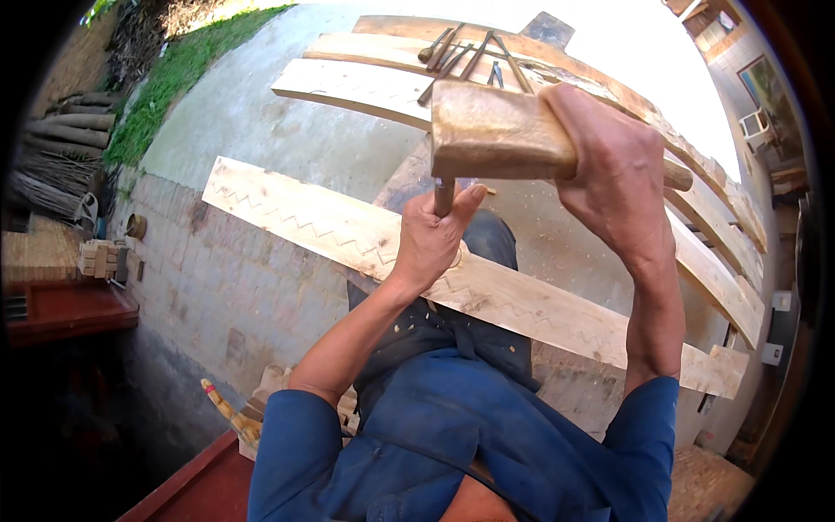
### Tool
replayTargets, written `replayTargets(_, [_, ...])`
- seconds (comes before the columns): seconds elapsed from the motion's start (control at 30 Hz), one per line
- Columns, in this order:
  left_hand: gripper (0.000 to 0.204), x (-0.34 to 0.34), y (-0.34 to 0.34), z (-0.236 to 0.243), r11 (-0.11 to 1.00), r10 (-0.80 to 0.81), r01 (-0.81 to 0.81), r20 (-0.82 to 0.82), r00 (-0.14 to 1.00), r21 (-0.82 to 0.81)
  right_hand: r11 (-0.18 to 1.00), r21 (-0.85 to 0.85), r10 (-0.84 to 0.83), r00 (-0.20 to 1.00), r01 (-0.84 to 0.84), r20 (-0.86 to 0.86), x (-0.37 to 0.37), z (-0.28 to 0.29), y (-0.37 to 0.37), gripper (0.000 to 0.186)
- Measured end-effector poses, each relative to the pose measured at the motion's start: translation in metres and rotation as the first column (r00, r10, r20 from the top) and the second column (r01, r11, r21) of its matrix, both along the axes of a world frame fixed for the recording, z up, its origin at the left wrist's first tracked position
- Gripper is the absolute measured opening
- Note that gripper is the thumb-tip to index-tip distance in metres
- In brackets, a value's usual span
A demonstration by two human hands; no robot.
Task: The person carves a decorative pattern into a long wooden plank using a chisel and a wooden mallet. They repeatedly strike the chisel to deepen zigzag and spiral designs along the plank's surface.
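A long pale plank (300,213) lies crosswise over my thighs, with a zigzag line running along its face. My left hand (428,244) is wrapped round a chisel (444,197) and rests on the plank near its middle. Only the chisel's upper end shows; the fist hides its blade. My right hand (609,161) grips a wooden mallet (500,130) by the handle, whose end sticks out past the fist. The block-shaped head hangs right over the chisel's top, and I cannot tell whether they touch. A few wood chips lie on my dark trousers.
Beyond the plank, several more boards (361,85) lie across the far side, with hand tools (474,59) on them. Stacked logs (74,130) stand at the far left beside a grass strip (174,74). A red wooden surface (74,311) is at the left.
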State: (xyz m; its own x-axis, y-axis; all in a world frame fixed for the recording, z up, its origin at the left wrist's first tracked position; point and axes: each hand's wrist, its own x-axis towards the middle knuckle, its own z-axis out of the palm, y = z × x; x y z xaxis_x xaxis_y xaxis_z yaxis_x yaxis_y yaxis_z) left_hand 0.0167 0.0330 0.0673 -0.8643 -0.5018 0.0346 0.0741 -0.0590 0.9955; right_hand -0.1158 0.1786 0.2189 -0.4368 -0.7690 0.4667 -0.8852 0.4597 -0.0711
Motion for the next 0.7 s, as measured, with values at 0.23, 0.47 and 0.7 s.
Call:
replayTargets(0.23, [0.029, 0.001, -0.001, -0.014, 1.000, -0.023, 0.023, -0.047, 0.999, 0.008, 0.983, -0.099, 0.144, 0.985, -0.154, -0.097, 0.017, 0.000, -0.001, 0.032])
replayTargets(0.47, [0.054, -0.003, 0.000, -0.006, 0.999, -0.024, 0.025, -0.060, 0.998, 0.020, 0.659, -0.733, 0.457, 0.686, 0.167, 0.567, 0.020, 0.024, 0.012, 0.027])
replayTargets(0.7, [0.051, 0.006, 0.000, -0.009, 0.999, -0.019, 0.020, -0.023, 1.000, 0.037, 0.986, -0.168, -0.017, 0.992, -0.004, -0.125, 0.010, 0.004, 0.009, 0.038])
